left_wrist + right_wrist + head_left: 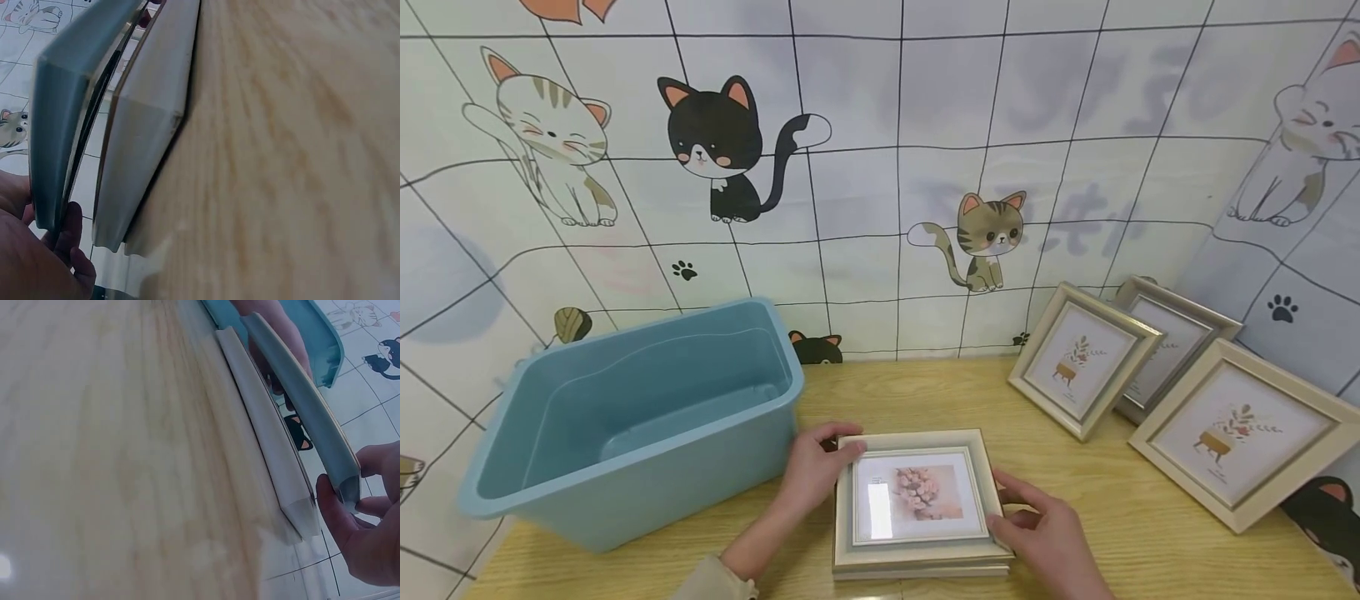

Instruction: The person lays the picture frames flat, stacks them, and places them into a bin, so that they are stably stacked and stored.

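Note:
A cream picture frame [917,500] with a pink flower print under glass is held by both hands at the front of the table. My left hand [812,471] grips its left edge, thumb on top and fingers below. On the opposite edge, my right hand [1048,537] pinches it the same way. Beneath it a second frame [925,572] lies on the wood. Both wrist views show a gap between the upper frame [306,406] and the lower frame [265,425]. Most of the lower frame's face is hidden.
To the left stands a blue plastic bin [647,475] with nothing visible inside. At right, three frames with plant prints lean upright: a gold one [1078,358], a silver-toned one [1180,312] behind, and a cream one [1232,433]. A cat-patterned wall covering [865,208] backs the wooden table [917,392].

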`<action>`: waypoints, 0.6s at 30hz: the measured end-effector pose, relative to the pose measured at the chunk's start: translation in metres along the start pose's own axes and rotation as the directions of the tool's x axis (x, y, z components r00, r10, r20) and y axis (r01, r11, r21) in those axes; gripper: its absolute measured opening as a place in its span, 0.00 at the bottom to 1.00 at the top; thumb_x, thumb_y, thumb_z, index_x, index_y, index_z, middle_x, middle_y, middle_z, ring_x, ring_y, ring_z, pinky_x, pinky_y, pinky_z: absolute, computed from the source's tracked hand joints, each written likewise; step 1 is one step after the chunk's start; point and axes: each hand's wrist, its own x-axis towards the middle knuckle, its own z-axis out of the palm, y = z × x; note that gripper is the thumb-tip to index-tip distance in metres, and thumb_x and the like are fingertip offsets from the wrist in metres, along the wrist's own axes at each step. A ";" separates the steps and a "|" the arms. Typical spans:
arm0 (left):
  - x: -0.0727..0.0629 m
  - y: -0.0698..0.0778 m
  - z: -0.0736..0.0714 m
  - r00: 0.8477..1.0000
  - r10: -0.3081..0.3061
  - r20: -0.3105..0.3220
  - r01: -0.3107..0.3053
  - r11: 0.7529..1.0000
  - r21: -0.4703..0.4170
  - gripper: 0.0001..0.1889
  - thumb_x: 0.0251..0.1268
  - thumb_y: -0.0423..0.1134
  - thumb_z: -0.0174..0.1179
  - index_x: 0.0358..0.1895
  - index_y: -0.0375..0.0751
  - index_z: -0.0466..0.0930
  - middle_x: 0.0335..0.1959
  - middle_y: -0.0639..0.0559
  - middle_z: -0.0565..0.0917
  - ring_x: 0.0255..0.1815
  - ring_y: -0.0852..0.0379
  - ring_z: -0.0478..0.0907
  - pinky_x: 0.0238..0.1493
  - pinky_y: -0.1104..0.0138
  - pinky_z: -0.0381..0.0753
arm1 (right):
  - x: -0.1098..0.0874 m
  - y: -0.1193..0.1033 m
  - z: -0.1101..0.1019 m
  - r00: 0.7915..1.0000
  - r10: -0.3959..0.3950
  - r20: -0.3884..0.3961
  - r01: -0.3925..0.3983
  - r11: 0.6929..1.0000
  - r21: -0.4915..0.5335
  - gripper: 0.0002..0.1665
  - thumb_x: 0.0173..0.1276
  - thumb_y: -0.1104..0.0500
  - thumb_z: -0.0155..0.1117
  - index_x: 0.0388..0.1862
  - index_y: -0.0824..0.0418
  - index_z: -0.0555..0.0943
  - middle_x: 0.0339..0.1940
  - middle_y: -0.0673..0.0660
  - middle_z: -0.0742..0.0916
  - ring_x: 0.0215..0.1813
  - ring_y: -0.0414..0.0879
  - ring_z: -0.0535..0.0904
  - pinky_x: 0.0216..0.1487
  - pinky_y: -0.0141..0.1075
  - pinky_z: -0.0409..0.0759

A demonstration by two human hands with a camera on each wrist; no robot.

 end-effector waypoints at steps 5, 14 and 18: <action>0.001 -0.005 0.002 1.000 -0.010 0.022 0.010 1.000 -0.003 0.11 0.61 0.33 0.72 0.46 0.36 0.90 0.42 0.48 0.86 0.37 0.55 0.70 0.37 0.68 0.71 | -0.001 0.002 -0.003 1.000 0.010 0.030 -0.008 0.999 -0.047 0.34 0.59 0.69 0.76 0.67 0.68 0.79 0.56 0.63 0.86 0.35 0.45 0.85 0.34 0.35 0.82; 0.002 -0.006 0.004 0.999 -0.029 0.027 0.028 0.999 0.040 0.10 0.62 0.34 0.71 0.45 0.37 0.90 0.49 0.47 0.86 0.46 0.52 0.74 0.48 0.61 0.74 | 0.002 0.004 -0.002 1.000 0.011 -0.002 -0.011 0.986 -0.164 0.30 0.61 0.65 0.77 0.63 0.68 0.82 0.56 0.60 0.87 0.35 0.43 0.82 0.34 0.34 0.80; 0.002 -0.005 0.004 0.999 -0.024 0.023 0.022 0.997 0.072 0.10 0.63 0.34 0.71 0.46 0.38 0.90 0.50 0.47 0.86 0.48 0.51 0.76 0.49 0.60 0.75 | 0.002 0.005 -0.003 0.997 -0.063 0.037 0.068 0.981 -0.180 0.30 0.60 0.66 0.77 0.62 0.71 0.81 0.49 0.58 0.88 0.34 0.41 0.81 0.36 0.33 0.80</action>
